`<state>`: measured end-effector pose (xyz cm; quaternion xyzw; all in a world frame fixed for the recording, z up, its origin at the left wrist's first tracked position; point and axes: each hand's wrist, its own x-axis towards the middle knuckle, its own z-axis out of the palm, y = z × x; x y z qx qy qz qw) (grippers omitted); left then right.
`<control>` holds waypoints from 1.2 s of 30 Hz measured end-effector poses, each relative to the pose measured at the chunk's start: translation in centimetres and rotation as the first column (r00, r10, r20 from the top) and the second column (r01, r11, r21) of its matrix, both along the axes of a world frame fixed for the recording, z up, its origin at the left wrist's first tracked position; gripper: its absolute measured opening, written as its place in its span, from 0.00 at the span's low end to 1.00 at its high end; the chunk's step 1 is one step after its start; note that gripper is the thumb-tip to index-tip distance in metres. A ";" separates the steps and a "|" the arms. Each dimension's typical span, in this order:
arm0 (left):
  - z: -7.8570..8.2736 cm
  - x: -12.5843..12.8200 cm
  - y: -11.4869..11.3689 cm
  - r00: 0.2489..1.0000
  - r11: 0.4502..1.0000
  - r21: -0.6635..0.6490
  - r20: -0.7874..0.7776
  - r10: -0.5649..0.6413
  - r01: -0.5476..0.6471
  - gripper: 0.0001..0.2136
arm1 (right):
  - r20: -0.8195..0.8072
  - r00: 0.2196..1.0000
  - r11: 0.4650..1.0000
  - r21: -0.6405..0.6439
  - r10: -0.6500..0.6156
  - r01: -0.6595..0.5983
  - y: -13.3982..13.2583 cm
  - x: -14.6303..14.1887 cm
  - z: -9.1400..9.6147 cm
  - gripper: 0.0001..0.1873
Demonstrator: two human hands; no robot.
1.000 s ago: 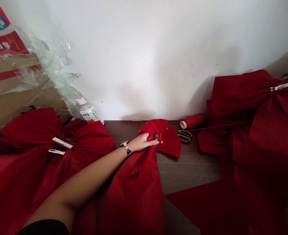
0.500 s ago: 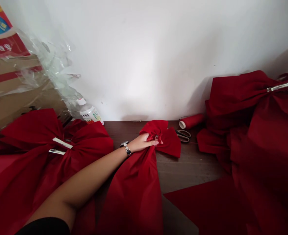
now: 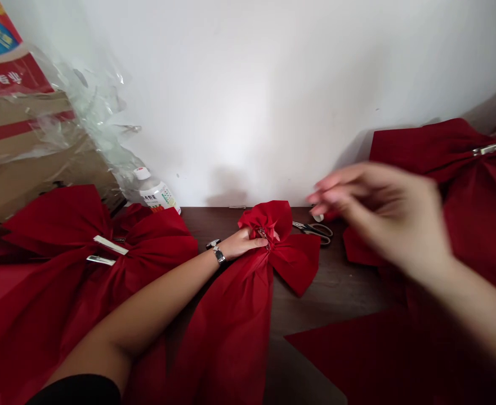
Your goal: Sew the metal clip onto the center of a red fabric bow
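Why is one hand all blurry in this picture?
In the head view, the right hand is smeared, probably because it was moving fast, while the left hand gripping the red bow looks sharp.

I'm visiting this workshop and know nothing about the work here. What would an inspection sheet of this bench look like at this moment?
Surface: dark wooden table, partly covered by red cloth.
Things in hand: red cloth bow with a metal clip at its gathered middle.
Clutter: scissors on the table; plastic bottle by the wall; two more bows, left and right.
Hands: left hand grips the bow's middle; right hand, blurred, is raised near the scissors, its fingers loosely curled, holding nothing visible.
Cables: nothing seen.
Surroundings: white wall; cardboard box under clear plastic wrap.
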<state>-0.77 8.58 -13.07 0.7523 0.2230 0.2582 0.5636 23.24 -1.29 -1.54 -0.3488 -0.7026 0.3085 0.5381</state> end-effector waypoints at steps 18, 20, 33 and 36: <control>-0.6 -0.4 0.0 0.974 0.975 0.166 -0.145 0.172 -0.147 0.24 | 0.610 0.792 0.994 -0.104 0.035 0.037 2.2 -4.2 -6.1 0.03; -0.5 -0.3 -0.1 0.971 0.969 0.185 -0.143 0.192 -0.164 0.24 | 0.610 0.792 0.993 -0.110 0.038 0.037 2.3 -4.3 -6.2 0.03; -0.8 -0.3 -0.4 0.948 0.950 0.226 -0.184 0.261 -0.217 0.21 | 0.614 0.786 0.989 -0.148 0.076 0.020 2.0 -4.5 -6.4 0.04; -0.5 -0.2 -0.7 0.932 0.939 0.248 -0.214 0.293 -0.238 0.20 | 0.607 0.791 0.989 -0.149 0.075 0.021 1.9 -4.8 -6.7 0.04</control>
